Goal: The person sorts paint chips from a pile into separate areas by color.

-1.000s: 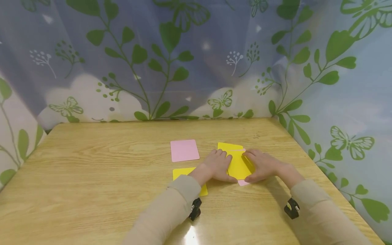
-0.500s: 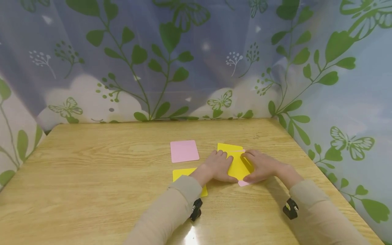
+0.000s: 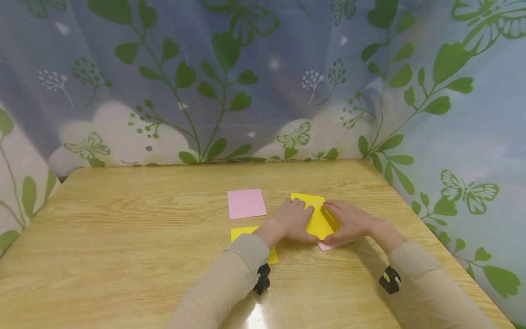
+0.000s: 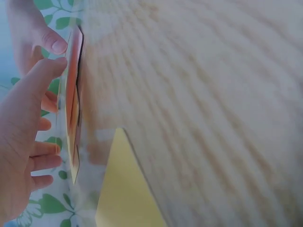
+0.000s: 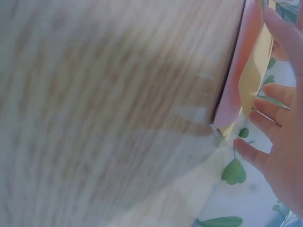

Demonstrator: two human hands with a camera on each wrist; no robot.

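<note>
A yellow card (image 3: 321, 223) lies on top of a small overlapping pile on the right of the wooden table, its right part bent upward. A pink card (image 3: 334, 246) shows below its near edge, and another yellow card (image 3: 304, 197) sticks out at the far side. My left hand (image 3: 291, 221) rests at the left of the pile, thumb at the near edge. My right hand (image 3: 349, 221) pinches the raised right part of the top card between thumb and fingers. In the right wrist view, the yellow card (image 5: 255, 68) curves away from the pink card (image 5: 236, 78).
A pink square card (image 3: 247, 204) lies flat to the left of the pile. Nearer to me is a yellow card (image 3: 243, 232), partly hidden under my left forearm. A patterned curtain (image 3: 263, 82) borders the back and sides of the wooden table (image 3: 123, 237).
My right fingertips have shifted slightly to the left with the edge of the top yellow card, and more of the pink card shows beneath. My left hand stays almost in place.
</note>
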